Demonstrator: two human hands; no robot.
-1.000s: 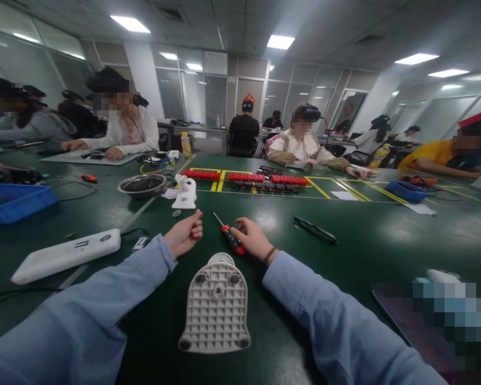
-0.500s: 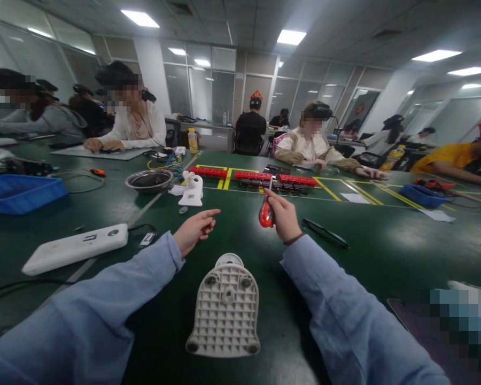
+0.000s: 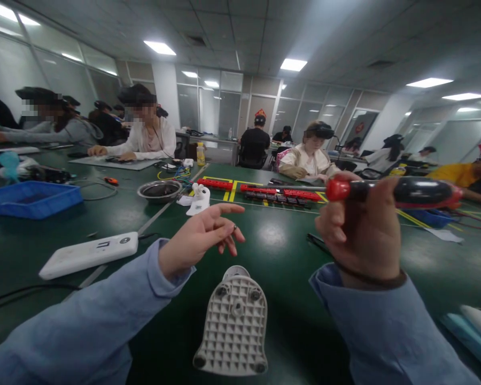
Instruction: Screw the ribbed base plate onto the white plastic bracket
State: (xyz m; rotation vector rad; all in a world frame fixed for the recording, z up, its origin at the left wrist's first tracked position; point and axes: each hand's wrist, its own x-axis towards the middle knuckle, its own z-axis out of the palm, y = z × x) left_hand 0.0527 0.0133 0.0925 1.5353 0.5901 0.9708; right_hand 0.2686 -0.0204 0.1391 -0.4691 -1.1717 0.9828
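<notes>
My right hand [image 3: 363,230] is raised close to the camera and is closed on a screwdriver [image 3: 388,191] with a red and black handle, held level with its shaft pointing left. My left hand [image 3: 202,235] hovers above the green table [image 3: 284,240], fingers spread and slightly curled, with a tiny dark thing at a fingertip, possibly a screw. Below both hands a pale grey ribbed plastic base [image 3: 234,323] lies on the table, underside up.
A white power strip [image 3: 90,254] lies at the left, a blue tray [image 3: 30,198] beyond it. A metal bowl [image 3: 159,190], a white plastic part [image 3: 199,199] and red strips [image 3: 280,192] sit farther back. Several people work around the table.
My right hand picked the screwdriver up off the table and lifted it up close to the camera, turning it level. My left hand opened from a loose fist and rose a little.
</notes>
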